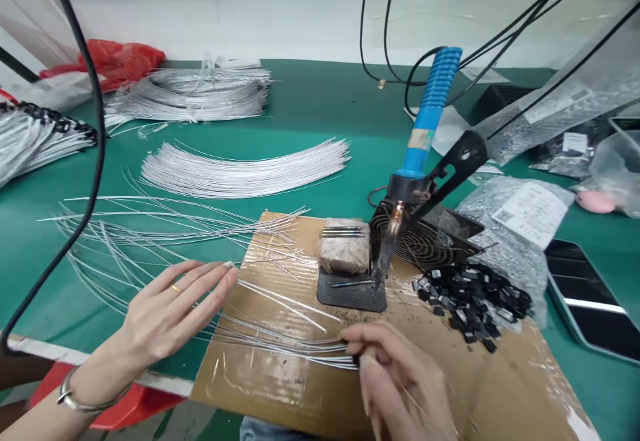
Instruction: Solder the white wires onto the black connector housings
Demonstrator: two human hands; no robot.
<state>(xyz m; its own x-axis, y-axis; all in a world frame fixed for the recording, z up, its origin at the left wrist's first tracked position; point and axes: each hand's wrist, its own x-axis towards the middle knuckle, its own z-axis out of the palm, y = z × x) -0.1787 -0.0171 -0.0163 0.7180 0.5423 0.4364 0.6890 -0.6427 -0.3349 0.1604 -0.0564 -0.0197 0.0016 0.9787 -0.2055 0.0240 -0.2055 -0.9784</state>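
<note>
My left hand [173, 308] lies flat with its fingers stretched out over loose thin silver wires [280, 301] at the left edge of a brown cardboard sheet [280, 388]. My right hand [400, 381] is closed in a pinch on the ends of a small bundle of those wires, near a small black part. Just beyond stands a blue-handled soldering iron [430, 121] in a black stand [350, 291] with a worn sponge block [345, 251]. A heap of small black parts [470, 298] lies right of the stand.
Bundles of silver wires [245, 171] lie across the green table, with more stacks at the back [193, 94] and far left. Plastic bags [520, 221] of parts, a dark tray [590, 301] and black cables [90, 128] crowd the right and left sides. A red bag [120, 61] sits at the back left.
</note>
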